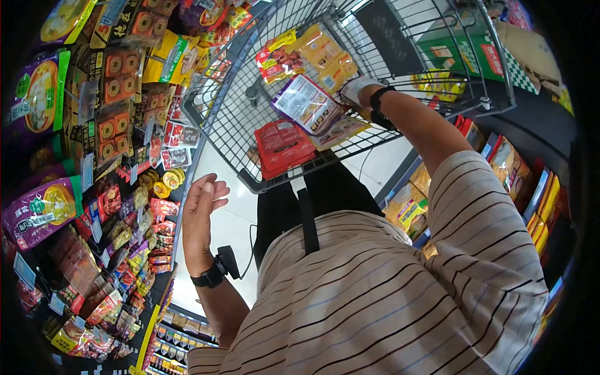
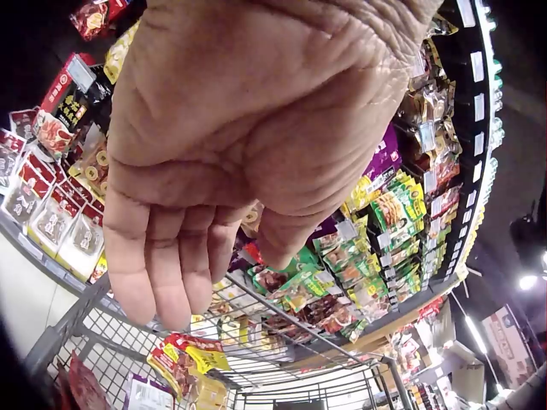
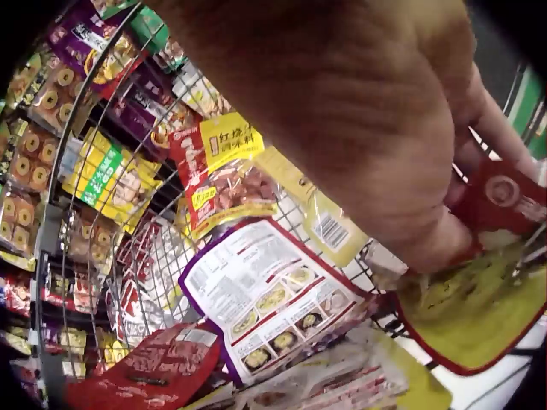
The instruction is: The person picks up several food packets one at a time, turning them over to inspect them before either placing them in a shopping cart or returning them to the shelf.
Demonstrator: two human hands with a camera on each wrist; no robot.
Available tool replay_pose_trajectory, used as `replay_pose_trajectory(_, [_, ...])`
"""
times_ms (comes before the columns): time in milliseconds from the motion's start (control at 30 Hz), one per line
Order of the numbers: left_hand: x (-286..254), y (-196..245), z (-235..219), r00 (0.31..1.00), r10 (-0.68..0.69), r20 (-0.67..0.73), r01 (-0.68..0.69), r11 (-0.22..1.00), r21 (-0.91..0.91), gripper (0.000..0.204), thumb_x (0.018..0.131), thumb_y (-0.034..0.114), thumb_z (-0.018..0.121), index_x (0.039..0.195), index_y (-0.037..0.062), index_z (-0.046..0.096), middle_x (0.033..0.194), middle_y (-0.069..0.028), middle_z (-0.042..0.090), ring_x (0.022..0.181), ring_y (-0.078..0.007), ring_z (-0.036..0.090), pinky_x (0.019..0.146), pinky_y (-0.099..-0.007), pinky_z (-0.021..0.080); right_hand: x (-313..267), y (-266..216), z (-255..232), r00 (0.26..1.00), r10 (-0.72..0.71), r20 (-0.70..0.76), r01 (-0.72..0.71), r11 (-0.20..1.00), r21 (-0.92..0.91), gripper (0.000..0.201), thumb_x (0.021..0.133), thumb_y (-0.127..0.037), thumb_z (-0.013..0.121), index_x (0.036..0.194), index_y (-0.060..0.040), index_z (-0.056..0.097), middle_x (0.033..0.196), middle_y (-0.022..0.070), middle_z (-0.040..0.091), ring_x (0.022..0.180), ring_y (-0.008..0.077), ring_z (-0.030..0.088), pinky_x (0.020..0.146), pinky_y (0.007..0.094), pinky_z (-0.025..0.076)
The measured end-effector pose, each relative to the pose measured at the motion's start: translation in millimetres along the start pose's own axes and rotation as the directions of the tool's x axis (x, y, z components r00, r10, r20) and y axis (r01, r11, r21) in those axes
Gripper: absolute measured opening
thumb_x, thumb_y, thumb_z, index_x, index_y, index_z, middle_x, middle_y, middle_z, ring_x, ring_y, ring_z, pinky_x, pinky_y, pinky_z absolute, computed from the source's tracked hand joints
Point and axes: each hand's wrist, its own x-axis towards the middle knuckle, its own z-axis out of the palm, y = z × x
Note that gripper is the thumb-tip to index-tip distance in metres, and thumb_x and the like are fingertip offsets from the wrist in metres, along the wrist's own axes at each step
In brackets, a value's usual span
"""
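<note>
My right hand point(image 1: 361, 92) reaches inside the shopping cart point(image 1: 222, 161). In the right wrist view its thumb and fingers pinch a red and yellow-green food packet point(image 3: 474, 316), partly covered by the hand. Beside it in the cart lie a purple-edged packet point(image 3: 278, 295) with its printed back up, a red packet point(image 1: 284, 147), a red and yellow meat seasoning packet point(image 3: 226, 171), and a pale yellow packet point(image 1: 322, 53). Outside the cart's near left corner, my left hand point(image 1: 201, 203) is raised with nothing in it, fingers loosely extended.
Shelves of hanging food packets point(image 1: 44, 209) line the left side. On the right stand a green box point(image 1: 459, 50) and a shelf of yellow packets point(image 1: 544, 203). Pale floor point(image 1: 375, 165) shows below the cart. The cart's wire walls surround the right hand.
</note>
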Motion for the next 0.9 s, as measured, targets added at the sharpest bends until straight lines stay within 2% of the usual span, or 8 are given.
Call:
replay_pose_trajectory(133, [0, -6, 4, 1.000, 0.018, 0.021, -0.017, 1.000, -0.014, 0.044, 0.103, 0.033, 0.052, 0.129, -0.0022, 0.055, 0.109, -0.0119, 0.066, 0.099, -0.0194, 0.067, 0.086, -0.0301, 0.054, 30, 45, 18, 0.994, -0.037, 0.099, 0.043, 0.997, -0.059, 0.051, 0.088, -0.044, 0.063, 0.113, 0.0005, 0.068, 0.117, 0.0215, 0.067, 0.109, 0.0356, 0.064, 0.093, 0.0430, 0.051])
replay_pose_trajectory(267, [7, -3, 12, 0.993, 0.075, 0.094, -0.074, 0.997, -0.009, 0.044, 0.103, 0.033, 0.052, 0.129, -0.0028, 0.055, 0.109, -0.0125, 0.066, 0.099, -0.0195, 0.067, 0.085, -0.0298, 0.054, 6, 63, -13, 0.983, -0.140, -0.122, 0.132, 0.989, -0.066, 0.039, 0.086, -0.034, 0.060, 0.098, 0.0013, 0.073, 0.105, 0.0230, 0.069, 0.104, 0.0361, 0.066, 0.088, 0.0445, 0.052])
replay_pose_trajectory(400, [15, 8, 16, 0.970, 0.160, 0.186, -0.163, 0.987, 0.002, 0.041, 0.103, 0.031, 0.051, 0.128, -0.0007, 0.056, 0.110, -0.0124, 0.066, 0.100, -0.0191, 0.066, 0.085, -0.0298, 0.053, -46, 45, -82, 0.997, -0.034, 0.073, 0.034, 0.999, 0.000, 0.037, 0.084, -0.026, 0.055, 0.105, 0.0014, 0.069, 0.109, 0.0213, 0.069, 0.105, 0.0365, 0.065, 0.087, 0.0430, 0.051])
replay_pose_trajectory(533, [20, 22, 21, 0.922, 0.267, 0.281, -0.289, 0.956, 0.040, 0.040, 0.102, 0.031, 0.053, 0.128, 0.0011, 0.056, 0.112, -0.0107, 0.066, 0.102, -0.0179, 0.065, 0.085, -0.0303, 0.051, -108, 32, -105, 0.931, -0.259, -0.259, 0.318, 0.922, 0.223, 0.032, 0.088, -0.029, 0.056, 0.101, -0.0009, 0.067, 0.091, 0.0150, 0.068, 0.082, 0.0251, 0.062, 0.074, 0.0372, 0.048])
replay_pose_trajectory(633, [24, 32, 26, 0.873, 0.364, 0.325, -0.416, 0.903, 0.104, 0.042, 0.100, 0.030, 0.056, 0.131, 0.0020, 0.054, 0.118, -0.0093, 0.064, 0.108, -0.0181, 0.062, 0.091, -0.0313, 0.049, -182, -7, -139, 0.901, -0.344, -0.266, 0.426, 0.822, 0.378, 0.027, 0.089, -0.029, 0.056, 0.094, -0.0030, 0.064, 0.079, 0.0046, 0.063, 0.072, 0.0159, 0.055, 0.071, 0.0342, 0.045])
replay_pose_trajectory(733, [13, 52, 36, 0.739, 0.607, 0.293, -0.667, 0.721, 0.188, 0.047, 0.096, 0.027, 0.061, 0.134, 0.0022, 0.051, 0.126, -0.0136, 0.060, 0.117, -0.0243, 0.058, 0.100, -0.0350, 0.044, -222, -38, -152, 0.857, -0.420, -0.297, 0.514, 0.720, 0.467, 0.023, 0.089, -0.026, 0.053, 0.090, -0.0048, 0.063, 0.073, -0.0041, 0.060, 0.069, 0.0066, 0.052, 0.067, 0.0288, 0.044])
replay_pose_trajectory(833, [-9, 79, 32, 0.477, 0.828, 0.294, -0.840, 0.331, 0.430, 0.057, 0.091, 0.027, 0.067, 0.138, 0.0026, 0.047, 0.134, -0.0174, 0.055, 0.126, -0.0297, 0.052, 0.107, -0.0379, 0.039, -275, -81, -171, 0.818, -0.499, -0.284, 0.574, 0.690, 0.441, 0.019, 0.089, -0.024, 0.054, 0.087, -0.0078, 0.063, 0.073, -0.0069, 0.060, 0.066, 0.0006, 0.052, 0.063, 0.0220, 0.042])
replay_pose_trajectory(900, [-28, 94, 21, 0.390, 0.844, 0.367, -0.884, 0.233, 0.404, 0.062, 0.088, 0.027, 0.070, 0.140, 0.0032, 0.046, 0.137, -0.0189, 0.052, 0.128, -0.0312, 0.050, 0.107, -0.0390, 0.038, -309, -116, -177, 0.798, -0.531, -0.286, 0.603, 0.680, 0.417, 0.014, 0.087, -0.020, 0.052, 0.088, -0.0080, 0.060, 0.074, -0.0053, 0.061, 0.066, 0.0029, 0.055, 0.063, 0.0236, 0.046])
